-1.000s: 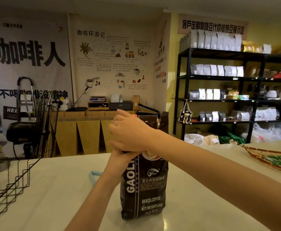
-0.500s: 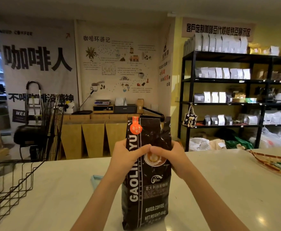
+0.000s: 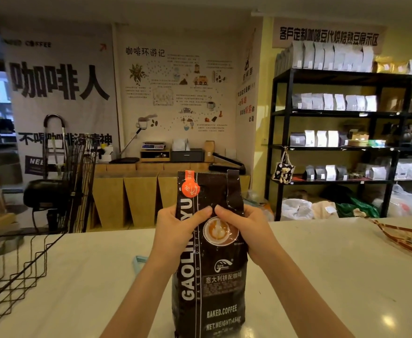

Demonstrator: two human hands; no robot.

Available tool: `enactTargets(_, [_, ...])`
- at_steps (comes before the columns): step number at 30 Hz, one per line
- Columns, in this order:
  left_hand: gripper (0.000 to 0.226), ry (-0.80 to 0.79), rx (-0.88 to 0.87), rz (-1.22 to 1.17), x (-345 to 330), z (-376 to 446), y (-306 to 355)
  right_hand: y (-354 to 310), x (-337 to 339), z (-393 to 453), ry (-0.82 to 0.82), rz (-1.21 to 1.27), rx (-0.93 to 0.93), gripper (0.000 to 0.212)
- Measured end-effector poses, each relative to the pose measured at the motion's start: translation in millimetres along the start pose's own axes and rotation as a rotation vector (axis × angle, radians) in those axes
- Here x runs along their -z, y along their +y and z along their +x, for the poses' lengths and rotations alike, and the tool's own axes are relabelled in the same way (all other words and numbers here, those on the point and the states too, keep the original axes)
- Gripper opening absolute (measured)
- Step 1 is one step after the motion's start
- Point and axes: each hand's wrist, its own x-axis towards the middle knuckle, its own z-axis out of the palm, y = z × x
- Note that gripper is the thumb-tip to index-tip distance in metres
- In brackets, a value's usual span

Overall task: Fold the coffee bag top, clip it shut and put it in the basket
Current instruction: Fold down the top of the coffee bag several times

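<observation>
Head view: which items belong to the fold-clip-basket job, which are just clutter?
Job:
coffee bag, upright on the counter, top unfolded
left hand and right hand, both gripping it
light blue object behind the left arm, possibly the clip
wire basket

Clutter:
woven tray
fan
shelf of bags
scale

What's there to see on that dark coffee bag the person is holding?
The coffee bag is glossy black-brown film, standing upright on the pale counter. White lettering reads GAOLI..., BAKED.COFFEE and a net weight; a latte cup picture sits mid-front, an orange seal near the top left. Its top is unfolded, upright, open at the right corner. The left hand and right hand pinch it from both sides, thumbs on the front.
</observation>
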Motion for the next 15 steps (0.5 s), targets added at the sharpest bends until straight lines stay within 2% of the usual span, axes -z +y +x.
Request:
enactTargets(2, [0.004, -0.019, 0.079, -0.023, 2.2, -0.5, 5.5, -4.9, 0.7, -1.2, -0.053, 0.007, 0.008, 0.014])
enactTargets(4, [0.015, -0.015, 0.033, 0.034, 1.9, -1.3, 13.5, -10.6, 2.1, -2.9, -0.108, 0.016, 0.023, 0.017])
enactTargets(7, [0.063, 0.147, -0.374, 0.436, -4.0, 0.4, 32.5, -13.2, 3.1, -5.1, -0.129, 0.002, 0.014, 0.016])
enactTargets(8, [0.074, 0.166, -0.544, 0.634, -7.0, 3.7, 40.5, -12.0, 3.9, -4.7, -0.121, 0.005, 0.004, 0.015])
enactTargets(9, [0.075, 0.138, -0.689, 0.853, -10.6, 8.6, 48.8, -11.3, 4.7, -4.6, -0.116, 0.009, -0.007, 0.014])
enactTargets(10, [0.069, 0.061, -0.761, 1.055, -14.7, 14.3, 58.6, -11.1, 5.6, -4.3, -0.114, 0.012, -0.015, 0.013])
enactTargets(11, [0.059, -0.059, -0.752, 1.198, -18.5, 21.4, 68.2, -11.0, 6.9, -4.2, -0.119, 0.011, -0.019, 0.014])
enactTargets(12, [0.050, -0.196, -0.672, 1.262, -22.0, 28.5, 76.3, -11.3, 8.0, -4.0, -0.127, 0.006, -0.019, 0.014])
enactTargets(13, [0.041, -0.326, -0.570, 1.256, -24.7, 33.7, 83.1, -11.7, 8.7, -4.2, -0.135, 0.001, -0.018, 0.015])
enactTargets(15, [0.028, -0.465, -0.465, 1.157, -26.2, 41.6, 91.3, -11.7, 8.8, -4.5, -0.147, 0.003, -0.014, 0.017])
